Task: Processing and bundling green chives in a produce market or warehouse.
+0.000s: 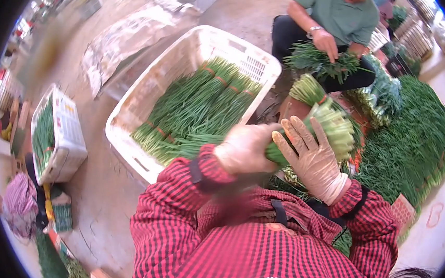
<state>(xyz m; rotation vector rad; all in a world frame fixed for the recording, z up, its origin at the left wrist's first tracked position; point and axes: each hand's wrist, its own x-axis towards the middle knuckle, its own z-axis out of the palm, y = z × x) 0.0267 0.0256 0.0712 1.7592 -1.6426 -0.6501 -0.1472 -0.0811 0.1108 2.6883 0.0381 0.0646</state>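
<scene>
My left hand (245,149), in a pale thin glove, is closed around a bundle of green chives (335,130). The pale cut ends of this bundle point to the right and look blurred. My right hand (312,159), gloved and stained at the fingertips, lies with fingers spread against the near side of the stalks. Just beyond rests another chive bundle (306,89) with an orange band around it. To the left stands a large white plastic crate (125,103) holding several banded chive bundles (204,105), layered on each other.
A big heap of loose chives (406,136) lies at the right. Across from me a crouching person (338,16) handles greens (318,61). Farther left stands a smaller white crate (64,151) of chives. Plastic sheeting (132,36) lies behind the large crate.
</scene>
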